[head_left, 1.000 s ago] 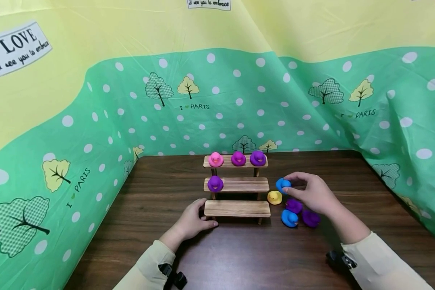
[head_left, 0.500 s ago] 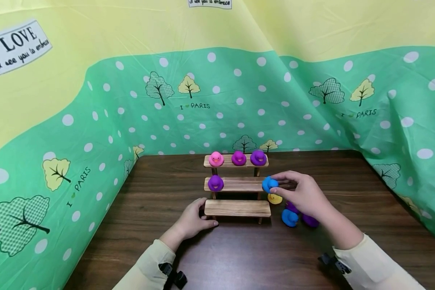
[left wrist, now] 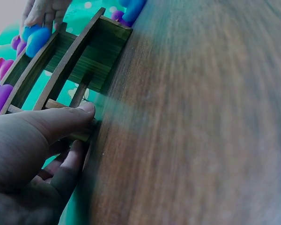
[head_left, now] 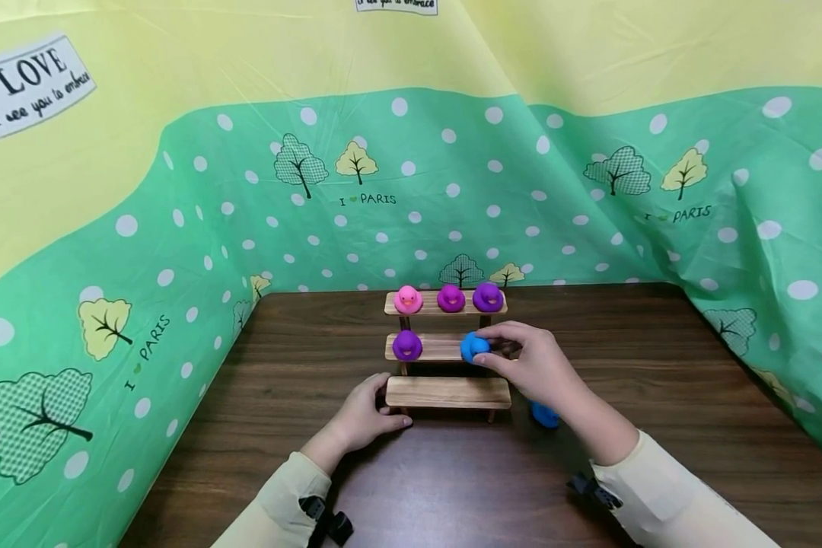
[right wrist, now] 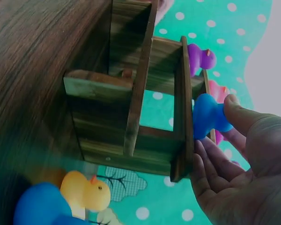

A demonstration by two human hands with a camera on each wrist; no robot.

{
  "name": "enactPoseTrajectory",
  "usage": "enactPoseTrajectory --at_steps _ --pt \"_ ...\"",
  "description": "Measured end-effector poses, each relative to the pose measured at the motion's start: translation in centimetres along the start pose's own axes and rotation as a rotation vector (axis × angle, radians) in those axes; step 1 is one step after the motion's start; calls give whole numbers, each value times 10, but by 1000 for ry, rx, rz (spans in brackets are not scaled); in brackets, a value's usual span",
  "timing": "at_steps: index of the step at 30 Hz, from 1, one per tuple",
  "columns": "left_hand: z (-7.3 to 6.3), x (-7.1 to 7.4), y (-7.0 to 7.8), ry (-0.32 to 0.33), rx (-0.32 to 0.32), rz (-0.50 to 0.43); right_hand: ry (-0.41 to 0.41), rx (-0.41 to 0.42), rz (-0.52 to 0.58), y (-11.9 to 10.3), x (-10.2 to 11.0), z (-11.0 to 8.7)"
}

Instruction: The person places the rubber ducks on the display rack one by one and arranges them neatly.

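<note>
My right hand (head_left: 537, 364) pinches a blue rubber duck (head_left: 475, 347) between thumb and fingers, right at the middle step of a three-step wooden stand (head_left: 448, 392). In the right wrist view that blue duck (right wrist: 207, 117) sits at the step's edge. A purple duck (head_left: 407, 345) stands at the left end of the same step. On the top step are a pink duck (head_left: 407, 299), a magenta-purple duck (head_left: 450, 297) and a purple duck (head_left: 488, 297). My left hand (head_left: 364, 415) grips the left end of the bottom step, its thumb (left wrist: 70, 119) along a wooden support.
Right of the stand, on the dark wooden table (head_left: 452, 487), lies another blue duck (head_left: 544, 415), partly under my right forearm. A yellow duck (right wrist: 82, 192) shows beside it in the right wrist view. Green and yellow printed cloth (head_left: 411, 190) hangs behind the table.
My right hand has carried the blue duck leftward from beside the stand to the middle step. Its forearm now covers the yellow and purple ducks on the table. The left hand stays put.
</note>
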State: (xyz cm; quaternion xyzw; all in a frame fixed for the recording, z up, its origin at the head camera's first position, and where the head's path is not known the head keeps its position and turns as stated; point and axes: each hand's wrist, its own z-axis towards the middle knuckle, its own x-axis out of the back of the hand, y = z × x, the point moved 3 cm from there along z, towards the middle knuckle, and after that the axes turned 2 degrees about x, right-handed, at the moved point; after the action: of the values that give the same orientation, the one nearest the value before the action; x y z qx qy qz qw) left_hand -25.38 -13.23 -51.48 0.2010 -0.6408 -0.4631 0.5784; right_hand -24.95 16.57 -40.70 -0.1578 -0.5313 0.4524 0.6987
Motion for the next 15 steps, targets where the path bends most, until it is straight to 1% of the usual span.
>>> enactPoseTrajectory --at_steps 3,7,15 --pt "0 1 0 4 -1 17 -8 -3 11 -4 -8 5" --pt "0 0 0 4 -1 12 -7 4 12 -7 -17 10" --pt "0 0 0 3 5 -9 6 28 -34 -11 -30 18"
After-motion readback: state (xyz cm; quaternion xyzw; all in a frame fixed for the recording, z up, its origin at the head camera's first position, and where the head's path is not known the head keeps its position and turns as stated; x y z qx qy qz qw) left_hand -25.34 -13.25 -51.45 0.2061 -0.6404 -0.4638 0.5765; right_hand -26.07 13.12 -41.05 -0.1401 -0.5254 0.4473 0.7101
